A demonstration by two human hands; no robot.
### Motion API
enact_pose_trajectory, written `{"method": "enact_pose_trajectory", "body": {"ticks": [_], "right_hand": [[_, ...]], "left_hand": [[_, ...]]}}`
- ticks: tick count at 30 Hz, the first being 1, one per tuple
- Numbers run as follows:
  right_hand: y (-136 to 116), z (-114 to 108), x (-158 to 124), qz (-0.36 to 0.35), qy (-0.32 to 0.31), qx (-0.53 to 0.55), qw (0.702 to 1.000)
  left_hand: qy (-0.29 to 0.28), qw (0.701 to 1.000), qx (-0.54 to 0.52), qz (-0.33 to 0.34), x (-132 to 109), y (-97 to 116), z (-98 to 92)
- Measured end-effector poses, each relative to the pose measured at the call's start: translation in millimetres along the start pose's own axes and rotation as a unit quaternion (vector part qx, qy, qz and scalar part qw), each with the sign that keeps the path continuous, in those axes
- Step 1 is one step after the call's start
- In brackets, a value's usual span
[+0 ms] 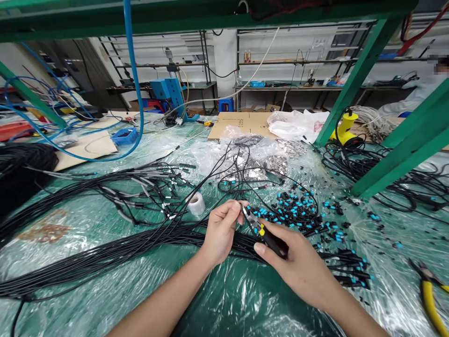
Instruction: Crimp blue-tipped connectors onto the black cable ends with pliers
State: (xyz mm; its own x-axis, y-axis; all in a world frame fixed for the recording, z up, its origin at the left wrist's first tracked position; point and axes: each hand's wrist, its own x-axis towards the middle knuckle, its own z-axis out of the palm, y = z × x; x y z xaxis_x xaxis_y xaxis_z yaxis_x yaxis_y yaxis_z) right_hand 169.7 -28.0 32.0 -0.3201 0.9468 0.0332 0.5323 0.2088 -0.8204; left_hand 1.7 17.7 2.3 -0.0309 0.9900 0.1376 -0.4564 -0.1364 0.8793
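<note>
My left hand (220, 231) is closed in a pinch on a thin black cable (229, 185) just above a thick bundle of black cables (105, 255) that runs across the table. My right hand (298, 262) grips a small black-and-yellow cutting tool (261, 231), whose tip meets the cable end at my left fingertips. Several loose black-and-blue connectors (294, 208) lie just behind both hands.
Clear plastic sheeting (242, 299) covers the green table. A small white tape roll (196, 203) lies left of my hands. Yellow-handled pliers (430, 292) rest at the right edge. Green frame posts (396, 154) rise at right. Blue hoses (136, 93) hang at left. Another person's sleeve (421, 91) shows far right.
</note>
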Motion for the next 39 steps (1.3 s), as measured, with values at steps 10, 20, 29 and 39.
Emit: {"method": "enact_pose_trajectory", "body": {"ticks": [10,20,29,39], "right_hand": [[9.6,2.9,-1.0,-0.035,0.087,-0.244,0.965],[4.5,-0.5,0.6,-0.046,0.096,-0.292,0.950],[2.8,5.8,-1.8,-0.019,0.080,-0.229,0.970],[-4.9,6.7,-3.0,0.011,-0.025,0.060,0.998]], "left_hand": [[-0.003,0.991,0.107,0.074,0.0,-7.6,-10.3],[-0.002,0.986,0.138,0.097,0.2,-6.7,-9.2],[0.019,0.998,0.030,0.047,-1.8,-11.1,-1.1],[0.023,1.000,-0.015,0.003,-2.4,-5.2,2.1]]}}
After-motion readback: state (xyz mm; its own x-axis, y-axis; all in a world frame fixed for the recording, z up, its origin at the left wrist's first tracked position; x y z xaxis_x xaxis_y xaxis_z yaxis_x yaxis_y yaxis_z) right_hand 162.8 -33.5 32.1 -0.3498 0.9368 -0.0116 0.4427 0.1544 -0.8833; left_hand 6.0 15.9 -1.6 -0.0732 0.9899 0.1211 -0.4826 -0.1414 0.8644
